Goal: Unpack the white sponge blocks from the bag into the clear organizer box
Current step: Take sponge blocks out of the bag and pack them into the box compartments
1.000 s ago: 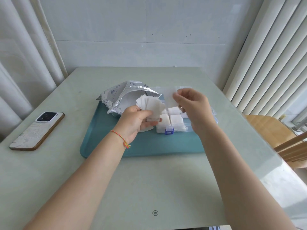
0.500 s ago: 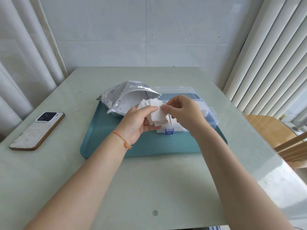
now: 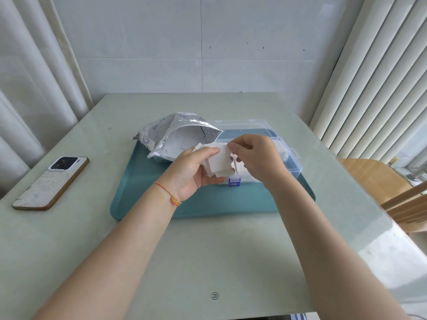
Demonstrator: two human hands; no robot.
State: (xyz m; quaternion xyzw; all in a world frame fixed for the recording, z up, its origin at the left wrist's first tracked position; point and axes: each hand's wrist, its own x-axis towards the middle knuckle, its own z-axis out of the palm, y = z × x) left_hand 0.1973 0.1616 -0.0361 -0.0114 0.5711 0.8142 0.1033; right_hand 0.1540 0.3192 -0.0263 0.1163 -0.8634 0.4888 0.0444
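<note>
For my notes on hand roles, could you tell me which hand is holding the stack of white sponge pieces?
The left hand, the one with the woven bracelet, holds the stack of white sponge pieces fanned in its grip; the right hand only pinches the top piece.

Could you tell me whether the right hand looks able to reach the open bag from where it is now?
Probably not directly: the left hand, holding a stack of sponge blocks, sits between the right hand and the bag.
</note>
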